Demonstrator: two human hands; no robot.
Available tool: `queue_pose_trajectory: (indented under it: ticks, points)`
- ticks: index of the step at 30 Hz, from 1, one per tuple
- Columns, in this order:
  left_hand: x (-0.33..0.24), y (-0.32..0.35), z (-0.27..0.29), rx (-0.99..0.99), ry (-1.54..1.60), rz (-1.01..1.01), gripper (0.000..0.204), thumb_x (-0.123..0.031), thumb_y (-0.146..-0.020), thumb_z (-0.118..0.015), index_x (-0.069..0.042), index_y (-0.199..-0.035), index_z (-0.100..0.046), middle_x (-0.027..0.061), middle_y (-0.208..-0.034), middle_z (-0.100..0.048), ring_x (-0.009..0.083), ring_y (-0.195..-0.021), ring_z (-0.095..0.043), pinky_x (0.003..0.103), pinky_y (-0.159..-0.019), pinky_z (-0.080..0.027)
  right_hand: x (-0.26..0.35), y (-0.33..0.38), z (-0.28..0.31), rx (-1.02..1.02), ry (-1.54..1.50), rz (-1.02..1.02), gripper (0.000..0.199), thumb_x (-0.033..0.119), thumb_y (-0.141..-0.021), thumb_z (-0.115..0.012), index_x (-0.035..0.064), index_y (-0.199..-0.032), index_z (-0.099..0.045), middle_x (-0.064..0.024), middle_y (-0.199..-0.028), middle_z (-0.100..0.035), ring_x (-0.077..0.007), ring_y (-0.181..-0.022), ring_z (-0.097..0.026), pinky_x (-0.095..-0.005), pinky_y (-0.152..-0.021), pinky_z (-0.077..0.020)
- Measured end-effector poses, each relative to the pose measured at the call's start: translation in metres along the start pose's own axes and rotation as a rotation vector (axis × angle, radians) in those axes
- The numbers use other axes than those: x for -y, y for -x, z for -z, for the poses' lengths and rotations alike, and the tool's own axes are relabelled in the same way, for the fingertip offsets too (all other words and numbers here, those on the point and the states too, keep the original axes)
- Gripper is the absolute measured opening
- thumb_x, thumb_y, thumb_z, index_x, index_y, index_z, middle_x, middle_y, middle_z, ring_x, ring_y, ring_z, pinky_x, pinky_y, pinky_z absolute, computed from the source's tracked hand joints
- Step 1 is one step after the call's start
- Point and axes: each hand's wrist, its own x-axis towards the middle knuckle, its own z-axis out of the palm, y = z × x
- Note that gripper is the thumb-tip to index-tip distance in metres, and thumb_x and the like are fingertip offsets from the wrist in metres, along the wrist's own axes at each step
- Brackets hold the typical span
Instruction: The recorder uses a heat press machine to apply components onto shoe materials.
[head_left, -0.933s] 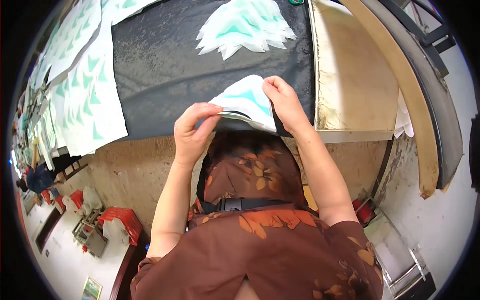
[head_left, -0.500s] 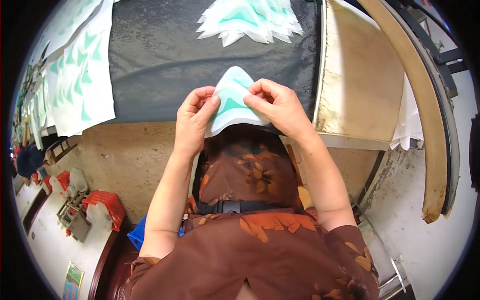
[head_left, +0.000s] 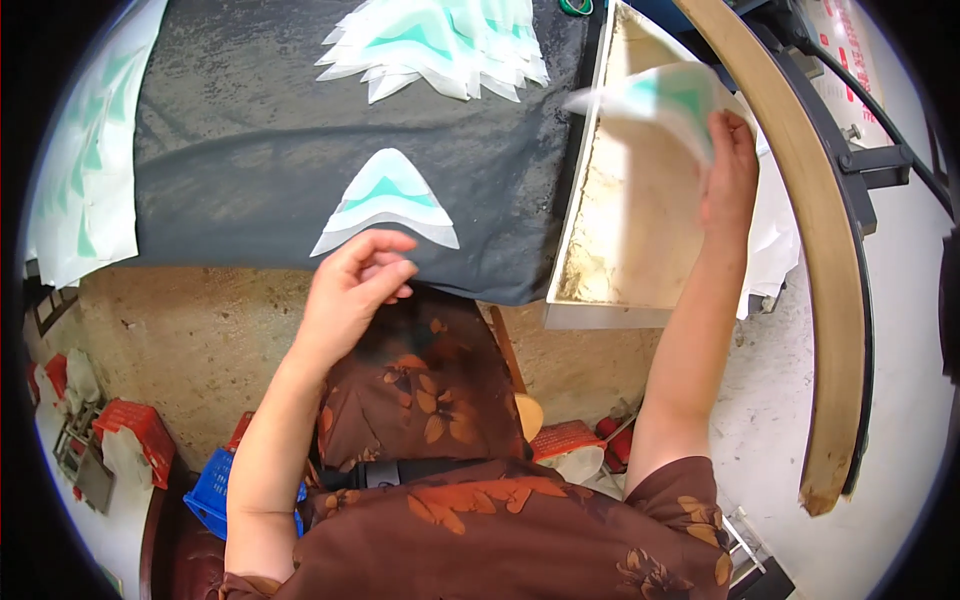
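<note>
My right hand (head_left: pixel 732 180) pinches a thin white piece with a green patch (head_left: pixel 685 100), blurred by motion, above the pale shallow tray (head_left: pixel 640 215) on the right. On the dark cloth-covered table (head_left: pixel 240 185) in front of me lies a similar triangular piece (head_left: pixel 385 193): layered white and translucent, a green chevron across it, point facing away. Just below its near edge is my left hand (head_left: pixel 345 295), thumb and forefinger loosely apart, holding nothing. Farther off, an overlapping pile of such pieces (head_left: pixel 435 40) is fanned out on the table.
Green-patterned white sheets (head_left: pixel 90 170) hang over the table's left side. A curved wooden bar (head_left: pixel 825 260) on a dark metal frame arches along the right. Below left are a blue crate (head_left: pixel 215 495) and a red crate (head_left: pixel 140 435). White sheets (head_left: pixel 775 215) lie beyond the tray.
Both hands held a piece together before; now one piece lies on the table. My right hand has swung right with a piece over the tray. The left hand has let go. The view shifted right.
</note>
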Motion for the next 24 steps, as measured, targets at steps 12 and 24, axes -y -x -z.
queue_pose_trajectory:
  ticks: [12, 24]
  points:
    - [0.025, -0.008, 0.059, -0.308, -0.140, -0.035, 0.017, -0.005, -0.090, -0.062, -0.003, -0.107, -0.063, -0.0024, -0.090, -0.060, 0.0049, -0.080, -0.053, 0.020, -0.075, -0.045, -0.032, -0.087, 0.005, -0.002, 0.535, 0.031, 0.034, 0.033, -0.092, -0.062, 0.0026, -0.108, -0.063, -0.0060, -0.102, -0.065, -0.0146, -0.093, -0.058, -0.0267, -0.087, -0.0442]
    - [0.024, -0.030, 0.044, -0.475, -0.823, -0.303, 0.032, -0.010, -0.081, -0.070, -0.003, -0.112, -0.061, 0.0078, -0.100, -0.059, 0.0201, -0.090, -0.057, 0.030, -0.080, -0.047, -0.044, -0.096, 0.004, -0.077, 0.662, 0.234, 0.029, 0.028, -0.089, -0.066, 0.0001, -0.092, -0.065, -0.0021, -0.078, -0.063, -0.0120, -0.073, -0.057, -0.0280, -0.070, -0.0459]
